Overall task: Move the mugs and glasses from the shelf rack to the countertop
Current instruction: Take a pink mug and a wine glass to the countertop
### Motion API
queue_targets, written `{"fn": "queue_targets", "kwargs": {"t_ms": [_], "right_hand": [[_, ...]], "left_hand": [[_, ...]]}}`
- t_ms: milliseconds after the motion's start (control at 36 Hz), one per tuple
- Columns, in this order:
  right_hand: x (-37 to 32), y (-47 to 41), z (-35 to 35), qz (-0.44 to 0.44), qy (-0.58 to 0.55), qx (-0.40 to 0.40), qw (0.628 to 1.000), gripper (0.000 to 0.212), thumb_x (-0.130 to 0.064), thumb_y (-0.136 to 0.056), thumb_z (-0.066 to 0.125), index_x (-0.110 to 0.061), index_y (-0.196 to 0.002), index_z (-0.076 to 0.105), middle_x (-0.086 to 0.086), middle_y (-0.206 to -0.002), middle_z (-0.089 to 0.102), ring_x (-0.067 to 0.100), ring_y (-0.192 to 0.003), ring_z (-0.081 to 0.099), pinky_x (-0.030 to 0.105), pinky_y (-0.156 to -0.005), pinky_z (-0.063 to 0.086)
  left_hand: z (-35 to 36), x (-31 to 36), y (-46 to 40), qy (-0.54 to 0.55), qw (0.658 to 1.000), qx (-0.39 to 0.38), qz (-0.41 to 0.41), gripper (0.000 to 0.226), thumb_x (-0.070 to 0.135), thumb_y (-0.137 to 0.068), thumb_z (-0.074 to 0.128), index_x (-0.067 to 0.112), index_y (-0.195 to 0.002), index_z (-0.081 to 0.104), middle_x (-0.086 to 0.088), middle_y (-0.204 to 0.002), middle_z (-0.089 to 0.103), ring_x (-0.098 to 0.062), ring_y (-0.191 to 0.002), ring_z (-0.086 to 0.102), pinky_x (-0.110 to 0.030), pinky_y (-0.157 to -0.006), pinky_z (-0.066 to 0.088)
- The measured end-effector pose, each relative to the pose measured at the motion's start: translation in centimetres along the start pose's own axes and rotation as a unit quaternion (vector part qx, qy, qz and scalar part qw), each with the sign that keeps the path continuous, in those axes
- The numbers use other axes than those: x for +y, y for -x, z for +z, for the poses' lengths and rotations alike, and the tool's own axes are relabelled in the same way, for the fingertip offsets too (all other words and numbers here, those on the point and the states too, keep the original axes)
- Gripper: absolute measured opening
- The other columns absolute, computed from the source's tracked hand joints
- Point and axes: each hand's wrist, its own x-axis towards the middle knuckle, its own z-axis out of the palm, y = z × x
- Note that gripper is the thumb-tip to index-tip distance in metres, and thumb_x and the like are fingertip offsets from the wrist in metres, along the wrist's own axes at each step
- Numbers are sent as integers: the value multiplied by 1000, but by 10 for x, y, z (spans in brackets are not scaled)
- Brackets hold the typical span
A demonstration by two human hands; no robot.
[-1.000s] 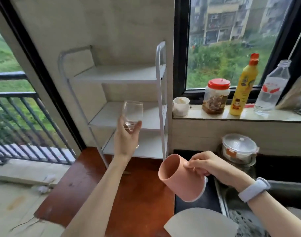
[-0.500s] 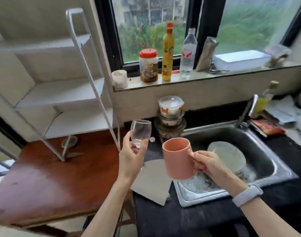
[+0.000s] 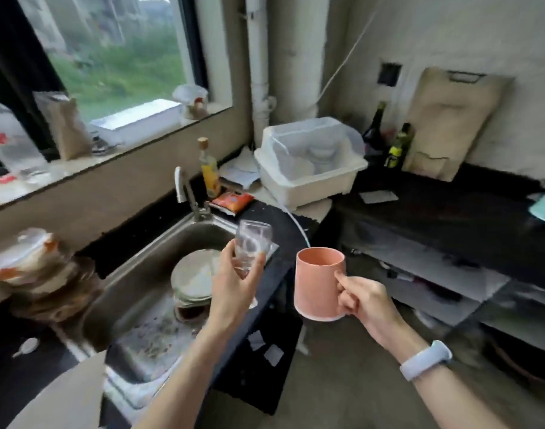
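My left hand [image 3: 234,286] grips a clear stemmed glass [image 3: 252,243] by its lower bowl, upright, over the right edge of the sink. My right hand [image 3: 362,300] holds a pink mug [image 3: 319,283] by its handle, upright, in the air above the floor gap between the two counter runs. The black countertop [image 3: 450,205] stretches along the right wall, beyond and to the right of the mug. The shelf rack is out of view.
A steel sink [image 3: 147,274] with plates [image 3: 196,274] lies lower left, its tap [image 3: 184,190] behind. A white dish rack [image 3: 311,162] fills the counter corner. Bottles [image 3: 398,147] and a cutting board [image 3: 450,122] lean on the right wall. Stacked containers [image 3: 32,264] stand at the left.
The view has swung right, from the shelf rack past the sink toward the corner counter. Both hands carried the glass and the mug along, now upright and farther right.
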Motion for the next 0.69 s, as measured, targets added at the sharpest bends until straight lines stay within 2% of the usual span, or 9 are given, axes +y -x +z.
{"fn": "queue_targets", "kwargs": {"t_ms": [83,194,306,389,528,611,694], "right_hand": [[-8,-9,-75,-6,-11,68,998,33,-27,-86,59,-15,-56,53,-5,-38,38,17,-44,38,24,-46,32],[-21,-19,-176,-30,0,151,988,33,-28,-87,59,-14,-58,54,-5,-37,41,15,-43,42,26,-48,34],[-38,-24,-265,-49,-31,214,975,31,-28,-87,59,-10,-61,53,-5,-38,39,14,-42,39,32,-54,30],[-49,-24,-321,-61,-59,269,959,30,-25,-87,58,-10,-61,52,-4,-38,39,13,-41,38,34,-54,27],[-62,-28,-391,-70,-88,344,932,35,-25,-87,58,-11,-56,51,-2,-40,41,20,-49,38,33,-55,31],[-64,-38,-437,-69,-110,389,912,38,-28,-87,59,-15,-51,52,-3,-40,44,18,-47,39,31,-55,31],[-65,-53,-481,-68,-130,419,896,39,-32,-84,61,-17,-48,55,-2,-41,46,17,-47,41,30,-56,34]], "left_hand": [[85,26,-19,7,997,-73,28,51,44,-82,61,27,-125,42,8,-77,64,-3,-64,59,-17,-62,46],[202,68,-37,44,987,-145,47,48,52,-78,60,33,-119,43,10,-81,68,-3,-64,64,-9,-51,46],[313,113,-44,53,975,-202,74,44,51,-78,60,34,-115,44,12,-77,67,4,-66,62,-6,-54,44],[383,143,-43,66,962,-251,82,51,53,-78,60,34,-123,43,10,-79,68,1,-66,64,-13,-57,46],[475,176,-41,78,940,-315,104,50,49,-80,58,33,-124,39,9,-82,68,-4,-66,64,-17,-59,49],[531,193,-42,89,926,-352,104,50,45,-81,60,30,-124,41,10,-79,66,-3,-62,63,-19,-57,52],[588,207,-48,93,913,-384,105,51,42,-82,61,28,-126,40,9,-80,65,-8,-65,65,-28,-65,56]]}}
